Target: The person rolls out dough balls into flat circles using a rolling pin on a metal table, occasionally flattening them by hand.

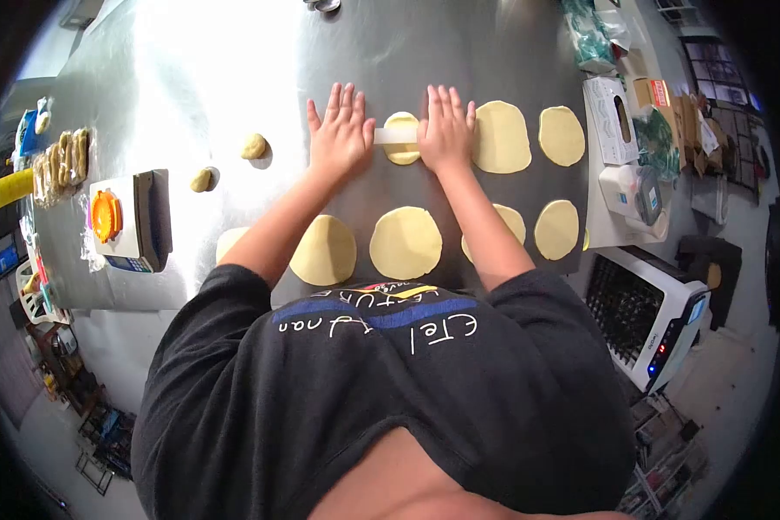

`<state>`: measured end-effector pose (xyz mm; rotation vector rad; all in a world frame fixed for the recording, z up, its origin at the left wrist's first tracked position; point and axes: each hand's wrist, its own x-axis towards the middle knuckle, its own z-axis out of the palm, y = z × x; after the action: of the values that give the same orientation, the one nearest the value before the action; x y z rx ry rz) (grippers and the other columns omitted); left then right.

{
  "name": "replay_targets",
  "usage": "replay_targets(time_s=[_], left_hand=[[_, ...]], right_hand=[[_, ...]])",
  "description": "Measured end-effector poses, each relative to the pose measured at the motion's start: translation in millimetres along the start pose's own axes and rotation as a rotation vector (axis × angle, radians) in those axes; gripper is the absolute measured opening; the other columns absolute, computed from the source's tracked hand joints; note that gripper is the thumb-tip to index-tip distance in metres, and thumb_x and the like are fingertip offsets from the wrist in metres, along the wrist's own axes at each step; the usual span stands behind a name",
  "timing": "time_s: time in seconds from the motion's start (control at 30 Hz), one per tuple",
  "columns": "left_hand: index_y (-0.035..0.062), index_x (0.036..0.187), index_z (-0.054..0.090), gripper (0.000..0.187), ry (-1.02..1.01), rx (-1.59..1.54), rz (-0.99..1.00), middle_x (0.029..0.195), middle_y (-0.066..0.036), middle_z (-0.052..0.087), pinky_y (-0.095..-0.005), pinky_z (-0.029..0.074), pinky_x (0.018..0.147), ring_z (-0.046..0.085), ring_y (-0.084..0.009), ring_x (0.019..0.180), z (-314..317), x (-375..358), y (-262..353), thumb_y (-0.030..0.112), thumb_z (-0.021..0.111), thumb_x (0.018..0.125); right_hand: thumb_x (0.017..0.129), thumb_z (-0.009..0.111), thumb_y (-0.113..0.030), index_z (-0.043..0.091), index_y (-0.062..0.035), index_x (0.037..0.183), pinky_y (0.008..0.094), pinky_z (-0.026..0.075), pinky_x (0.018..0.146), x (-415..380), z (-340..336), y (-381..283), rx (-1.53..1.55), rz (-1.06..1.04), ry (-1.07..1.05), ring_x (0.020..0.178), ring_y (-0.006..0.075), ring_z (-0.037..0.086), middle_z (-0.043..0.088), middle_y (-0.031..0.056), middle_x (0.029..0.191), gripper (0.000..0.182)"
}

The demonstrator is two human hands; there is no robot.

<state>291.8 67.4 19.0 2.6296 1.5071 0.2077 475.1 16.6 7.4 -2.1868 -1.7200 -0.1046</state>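
White lettering "Etel" shows on the black shirt (390, 381) while both hands, left hand (340, 130) and right hand (446, 128), press spread flat on a rolling pin (396, 136) over dough (401, 152)

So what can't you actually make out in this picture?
- Rolling pin, head view: both ends hidden under the left hand and right hand.
- Dough piece: partly covered by the pin.
- Scale: display too small to read.
- Near dough round: crossed by the right forearm.

Scale (134, 221) with orange lid at counter (191, 78) left; two dough balls (253, 146) beside it; tissue box (611, 120) right; white appliance (654, 316) on floor.
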Motion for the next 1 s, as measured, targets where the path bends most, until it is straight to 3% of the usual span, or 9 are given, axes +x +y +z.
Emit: replay_targets(time_s=[0.07, 0.2, 0.37, 0.43, 0.67, 0.73, 0.87, 0.93, 1.0], left_hand=[[0.0046, 0.138, 0.041, 0.053, 0.004, 0.023, 0.034, 0.148, -0.011, 0.033, -0.0574, 0.005, 0.112, 0.019, -0.0266, 0.142, -5.5, -19.6, 6.1, 0.035, 0.032, 0.096], [0.0047, 0.136, 0.043, 0.05, 0.011, -0.091, 0.066, 0.146, -0.01, 0.036, -0.0562, 0.008, 0.112, 0.024, -0.0273, 0.14, -2.4, -44.5, 8.7, 0.032, 0.035, 0.096], [0.0129, 0.134, 0.046, 0.043, 0.04, -0.122, 0.137, 0.144, -0.008, 0.039, -0.0543, 0.014, 0.111, 0.033, -0.025, 0.135, -11.0, -61.0, 9.4, 0.025, 0.044, 0.093], [0.0176, 0.131, 0.049, 0.041, 0.042, -0.155, 0.157, 0.139, -0.005, 0.046, -0.0501, 0.022, 0.11, 0.042, -0.0232, 0.128, -11.4, -69.5, 9.7, 0.018, 0.05, 0.09], [0.0168, 0.114, 0.063, 0.032, 0.092, -0.371, 0.229, 0.116, 0.002, 0.062, -0.0407, 0.039, 0.096, 0.055, -0.0218, 0.108, -13.4, -80.6, -1.3, 0.009, 0.058, 0.083], [0.0156, 0.106, 0.067, 0.028, 0.234, -0.349, 0.319, 0.111, 0.004, 0.064, -0.0393, 0.041, 0.091, 0.056, -0.0228, 0.104, -19.3, -77.5, -0.4, 0.006, 0.059, 0.081], [0.0137, 0.116, 0.06, 0.036, 0.339, -0.37, 0.353, 0.11, -0.003, 0.064, -0.0402, 0.041, 0.09, 0.056, -0.0264, 0.101, -29.6, -51.9, 3.7, 0.008, 0.061, 0.081], [0.0057, 0.128, 0.049, 0.047, 0.515, -0.406, -0.052, 0.117, -0.015, 0.059, -0.0429, 0.041, 0.092, 0.054, -0.0313, 0.105, -39.7, -29.7, 19.4, 0.013, 0.061, 0.083], [0.0027, 0.13, 0.043, 0.05, 0.414, -0.417, -0.08, 0.118, -0.019, 0.057, -0.0441, 0.041, 0.093, 0.054, -0.0345, 0.107, -12.6, -2.4, 18.1, 0.015, 0.06, 0.085]], right_hand=[[0.084, 0.047, -0.021, 0.042, -0.0067, 0.135, 0.0505, 0.017, 0.112, -21.3, -6.1, 2.1, -0.027, -0.047, -0.133, 0.133, 0.0286, 0.035, 0.042, 0.0132, 0.142, 0.054], [0.083, 0.05, -0.019, 0.046, -0.0059, 0.132, 0.0479, 0.02, 0.112, -47.7, -17.7, 1.5, 0.048, -0.088, -0.104, 0.13, 0.0285, 0.039, 0.045, 0.014, 0.139, 0.051], [0.081, 0.049, -0.009, 0.052, -0.0106, 0.128, 0.0463, 0.027, 0.109, -66.5, -20.2, 10.1, 0.098, -0.13, -0.059, 0.123, 0.0243, 0.048, 0.052, 0.0091, 0.133, 0.047], [0.079, 0.048, -0.001, 0.059, -0.0137, 0.119, 0.0447, 0.034, 0.104, -73.6, -22.2, 12.8, 0.231, -0.119, -0.047, 0.115, 0.0218, 0.054, 0.058, 0.0048, 0.126, 0.044], [0.075, 0.05, 0.003, 0.065, -0.0146, 0.103, 0.0433, 0.04, 0.095, -82.6, -39.5, 11.6, 0.36, -0.149, -0.027, 0.106, 0.022, 0.057, 0.064, 0.0, 0.112, 0.036], [0.073, 0.051, 0.002, 0.064, -0.0156, 0.099, 0.0424, 0.041, 0.087, -80.0, -52.6, 3.3, 0.261, -0.105, -0.03, 0.099, 0.0245, 0.056, 0.063, -0.0001, 0.1, 0.034], [0.072, 0.051, 0.001, 0.064, -0.0169, 0.096, 0.0419, 0.041, 0.083, -50.8, -66.2, 4.2, 0.26, -0.042, 0.024, 0.094, 0.0275, 0.054, 0.06, 0.0012, 0.095, 0.033], [0.072, 0.051, -0.001, 0.064, -0.0183, 0.099, 0.0441, 0.041, 0.085, -19.9, -66.1, 17.8, 0.183, 0.005, 0.041, 0.096, 0.0297, 0.053, 0.059, 0.0034, 0.098, 0.035], [0.073, 0.05, -0.003, 0.064, -0.0195, 0.103, 0.0454, 0.04, 0.088, 14.3, -48.6, 44.4, 0.173, 0.016, 0.032, 0.1, 0.0312, 0.051, 0.058, 0.0054, 0.103, 0.037]])
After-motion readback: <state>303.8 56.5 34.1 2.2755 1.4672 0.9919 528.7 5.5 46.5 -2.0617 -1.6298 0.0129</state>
